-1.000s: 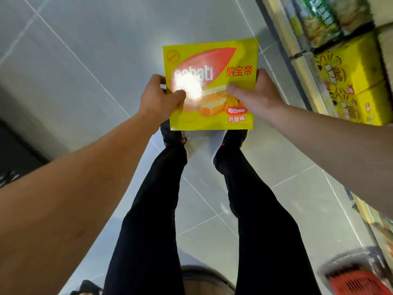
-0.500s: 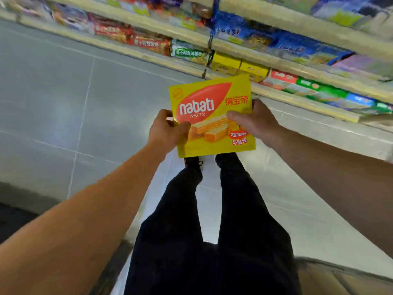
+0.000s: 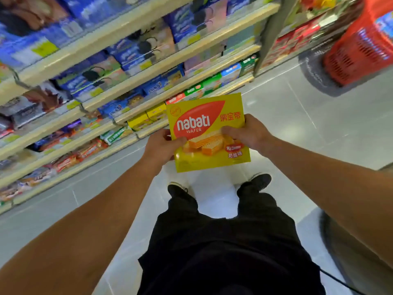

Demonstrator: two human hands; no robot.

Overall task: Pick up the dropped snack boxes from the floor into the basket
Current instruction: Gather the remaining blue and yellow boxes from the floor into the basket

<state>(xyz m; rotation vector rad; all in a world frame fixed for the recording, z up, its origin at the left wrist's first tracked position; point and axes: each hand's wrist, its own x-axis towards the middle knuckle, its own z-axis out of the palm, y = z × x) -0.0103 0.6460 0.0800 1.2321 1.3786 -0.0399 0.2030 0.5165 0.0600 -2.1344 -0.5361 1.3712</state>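
A yellow Nabati wafer box (image 3: 207,116) with a red oval logo is held face up in front of me, above my feet. My left hand (image 3: 162,145) grips its left edge with the thumb on the front. Its right edge is gripped by my right hand (image 3: 247,133), thumb across the front. The red mesh basket (image 3: 361,50) stands blurred at the top right on a dark round base, well apart from the box.
Store shelves (image 3: 119,86) packed with blue, green and yellow snack packs run from the left to the top middle. Grey floor tiles (image 3: 297,116) lie between me and the basket. My black trousers and shoes (image 3: 212,209) fill the bottom middle. A dark curved object (image 3: 348,241) sits at the lower right.
The view has swung up and round: more shelves show and the red basket now appears at the top right. Both hands keep the same hold on the box.
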